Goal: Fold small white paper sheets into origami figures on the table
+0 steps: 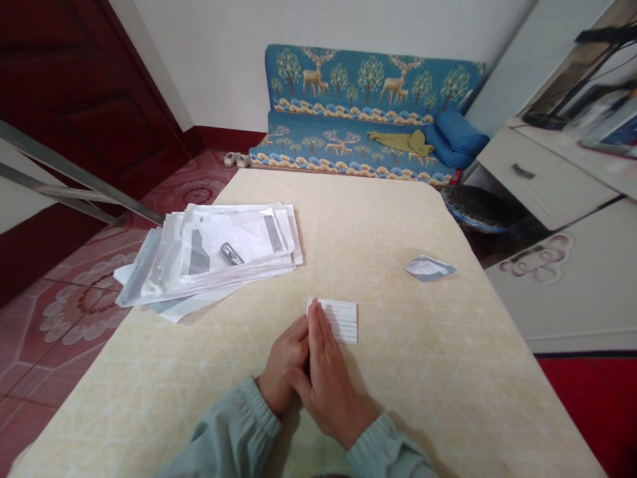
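Note:
My right hand (331, 378) lies flat with fingers stretched out, pressing on the near left part of a small white folded paper (343, 318) on the cream table (448, 372). My left hand (283, 365) sits curled against the right hand's side, its fingers tucked under it, touching the paper's edge. Both sleeves are pale green.
A fanned stack of white and grey plastic envelopes (213, 255) with a small metal piece (231, 253) on top lies at the left. A small folded grey-white packet (428, 267) sits at the right. Beyond the table stand a blue deer-patterned sofa (368, 113) and white drawers (547, 179).

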`<state>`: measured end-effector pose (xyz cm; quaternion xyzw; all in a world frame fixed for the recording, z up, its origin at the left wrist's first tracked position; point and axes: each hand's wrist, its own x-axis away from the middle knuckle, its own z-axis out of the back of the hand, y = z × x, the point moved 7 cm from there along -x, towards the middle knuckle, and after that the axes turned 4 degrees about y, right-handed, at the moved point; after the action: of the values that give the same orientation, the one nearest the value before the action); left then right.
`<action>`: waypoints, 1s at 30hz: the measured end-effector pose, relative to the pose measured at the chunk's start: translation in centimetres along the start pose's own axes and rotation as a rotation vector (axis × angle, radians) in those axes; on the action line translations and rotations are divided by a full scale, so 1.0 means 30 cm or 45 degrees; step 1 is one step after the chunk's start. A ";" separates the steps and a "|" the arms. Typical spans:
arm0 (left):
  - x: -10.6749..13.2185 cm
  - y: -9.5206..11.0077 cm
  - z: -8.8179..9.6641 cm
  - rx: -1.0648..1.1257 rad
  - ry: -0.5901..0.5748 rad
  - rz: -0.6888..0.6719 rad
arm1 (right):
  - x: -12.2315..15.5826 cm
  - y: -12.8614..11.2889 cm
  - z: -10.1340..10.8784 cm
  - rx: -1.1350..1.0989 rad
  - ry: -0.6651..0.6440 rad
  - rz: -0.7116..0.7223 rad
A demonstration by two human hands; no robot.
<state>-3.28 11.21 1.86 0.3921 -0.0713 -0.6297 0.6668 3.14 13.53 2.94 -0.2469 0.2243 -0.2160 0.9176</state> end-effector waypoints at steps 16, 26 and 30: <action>-0.044 0.026 0.010 -0.252 -0.073 0.138 | 0.051 0.219 0.046 0.514 -0.093 -0.088; -0.036 -0.023 -0.036 -0.446 -0.233 -0.018 | 0.048 0.215 0.052 0.546 -0.078 -0.047; 0.006 -0.075 0.028 -0.608 -0.205 0.043 | 0.033 0.191 0.067 0.520 -0.059 -0.098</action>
<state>-5.50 10.91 0.99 0.1709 0.0199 -0.6467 0.7431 6.62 18.23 1.05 -0.0690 0.1450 -0.2863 0.9446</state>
